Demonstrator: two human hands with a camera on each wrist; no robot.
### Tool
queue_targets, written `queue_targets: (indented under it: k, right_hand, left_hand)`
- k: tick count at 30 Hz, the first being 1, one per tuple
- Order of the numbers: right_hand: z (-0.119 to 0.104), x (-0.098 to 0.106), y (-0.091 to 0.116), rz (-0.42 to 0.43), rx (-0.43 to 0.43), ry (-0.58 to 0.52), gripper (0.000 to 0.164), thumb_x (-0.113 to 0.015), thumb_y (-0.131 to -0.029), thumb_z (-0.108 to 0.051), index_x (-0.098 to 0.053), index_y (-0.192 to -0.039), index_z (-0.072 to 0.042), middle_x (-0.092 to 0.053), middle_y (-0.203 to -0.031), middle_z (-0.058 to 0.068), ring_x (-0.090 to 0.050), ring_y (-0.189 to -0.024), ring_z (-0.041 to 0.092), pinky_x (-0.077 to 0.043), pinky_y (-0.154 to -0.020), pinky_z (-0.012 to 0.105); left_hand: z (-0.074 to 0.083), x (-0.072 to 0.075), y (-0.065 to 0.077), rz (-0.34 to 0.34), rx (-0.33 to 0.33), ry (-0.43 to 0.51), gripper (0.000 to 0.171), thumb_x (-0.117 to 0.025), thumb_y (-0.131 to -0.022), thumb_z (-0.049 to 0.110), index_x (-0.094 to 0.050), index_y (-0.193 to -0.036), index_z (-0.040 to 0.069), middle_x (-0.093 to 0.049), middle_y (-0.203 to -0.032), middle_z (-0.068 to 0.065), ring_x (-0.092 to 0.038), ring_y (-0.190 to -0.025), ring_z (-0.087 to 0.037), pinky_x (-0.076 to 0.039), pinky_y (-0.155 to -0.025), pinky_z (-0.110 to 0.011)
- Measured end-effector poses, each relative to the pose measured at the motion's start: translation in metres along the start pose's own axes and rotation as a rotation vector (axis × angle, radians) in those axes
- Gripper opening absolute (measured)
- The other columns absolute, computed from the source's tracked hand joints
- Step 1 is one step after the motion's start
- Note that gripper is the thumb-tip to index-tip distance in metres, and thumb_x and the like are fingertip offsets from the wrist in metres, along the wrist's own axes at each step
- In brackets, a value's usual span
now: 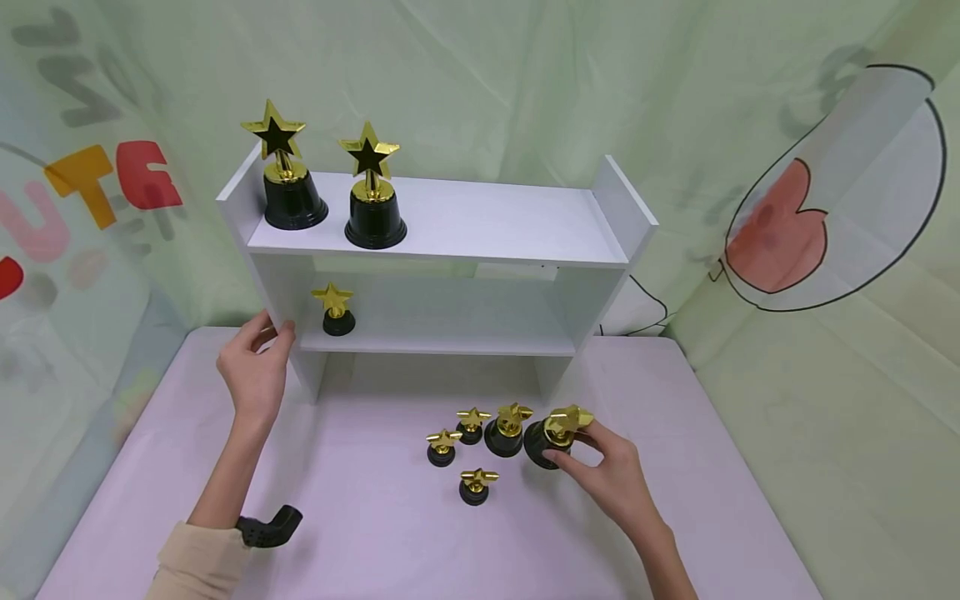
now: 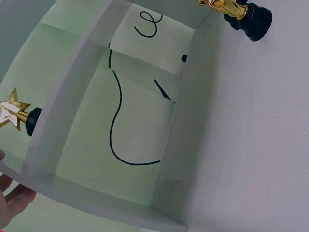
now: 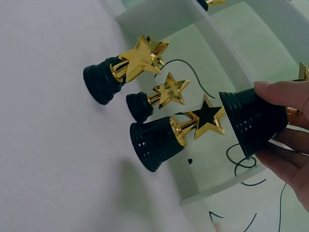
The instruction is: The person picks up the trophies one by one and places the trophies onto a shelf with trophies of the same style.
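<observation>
My right hand (image 1: pixel 611 475) grips a gold star trophy (image 3: pixel 256 121) by its black base. In the right wrist view that base looks raised off the table. Beside it on the table stand a medium trophy (image 1: pixel 504 437) and three small ones, among them a front one (image 1: pixel 474 492). At the white shelf (image 1: pixel 442 343), my left hand (image 1: pixel 258 371) holds the edge of the left side panel, thumb and fingers on either side. Two large trophies, the left one (image 1: pixel 295 200) and its neighbour (image 1: pixel 375 217), stand upright on the top board; a small trophy (image 1: pixel 339 322) stands on the middle board.
A pale cloth-covered table (image 1: pixel 360 533) carries the shelf. Behind hangs a light green curtain (image 1: pixel 480 92), with coloured letters at left and a heart drawing (image 1: pixel 780 233) at right. A black band (image 1: pixel 270 529) sits on the left wrist.
</observation>
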State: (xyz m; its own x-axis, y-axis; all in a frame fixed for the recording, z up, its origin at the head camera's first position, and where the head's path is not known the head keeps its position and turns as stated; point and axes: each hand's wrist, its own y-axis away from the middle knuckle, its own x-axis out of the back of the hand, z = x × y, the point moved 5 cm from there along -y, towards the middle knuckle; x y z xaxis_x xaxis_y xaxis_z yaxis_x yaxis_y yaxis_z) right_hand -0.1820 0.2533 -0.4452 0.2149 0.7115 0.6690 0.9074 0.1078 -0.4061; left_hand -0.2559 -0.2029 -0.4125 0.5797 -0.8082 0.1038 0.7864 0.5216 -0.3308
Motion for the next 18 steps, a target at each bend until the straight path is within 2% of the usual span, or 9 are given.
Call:
queue_targets:
  k: [4,8,13,18]
  right_hand:
    - [-0.012,0.006,-0.002,0.022,0.056,-0.02,0.051,-0.093,-0.069,-0.002,-0.073,-0.116,-0.006,-0.077,-0.111,0.007,-0.073,-0.098,0.01,-0.05,-0.089,0.007]
    - [-0.023,0.009,-0.005,0.029,0.114,-0.058,0.049,-0.093,-0.068,0.001,-0.073,-0.113,-0.007,-0.077,-0.107,0.005,-0.071,-0.098,0.004,-0.051,-0.089,0.008]
    - [-0.035,0.012,-0.009,0.02,0.162,-0.063,0.049,-0.093,-0.069,0.0,-0.074,-0.113,-0.01,-0.077,-0.106,0.002,-0.072,-0.097,0.007,-0.051,-0.09,0.009]
    - [-0.043,0.013,-0.014,0.007,0.166,-0.027,0.048,-0.093,-0.069,-0.002,-0.073,-0.113,-0.01,-0.077,-0.106,0.0,-0.072,-0.097,0.011,-0.05,-0.09,0.008]
  left_hand:
    - [0.0,0.0,0.0,0.005,-0.01,0.007,0.032,-0.068,-0.097,0.01,-0.074,-0.128,0.009,-0.073,-0.12,-0.012,-0.064,-0.094,0.004,-0.051,-0.079,-0.007]
    - [0.0,-0.001,0.0,0.013,-0.017,0.022,0.031,-0.069,-0.097,0.011,-0.075,-0.127,0.008,-0.073,-0.12,-0.011,-0.065,-0.092,0.003,-0.051,-0.079,-0.007]
    - [-0.001,-0.001,-0.001,0.021,-0.022,0.021,0.03,-0.069,-0.096,0.011,-0.075,-0.125,0.009,-0.074,-0.119,-0.012,-0.066,-0.091,0.002,-0.051,-0.078,-0.008]
    - [-0.002,-0.001,-0.001,0.028,-0.023,0.018,0.029,-0.069,-0.096,0.01,-0.076,-0.124,0.009,-0.074,-0.117,-0.013,-0.066,-0.091,0.002,-0.052,-0.077,-0.008]
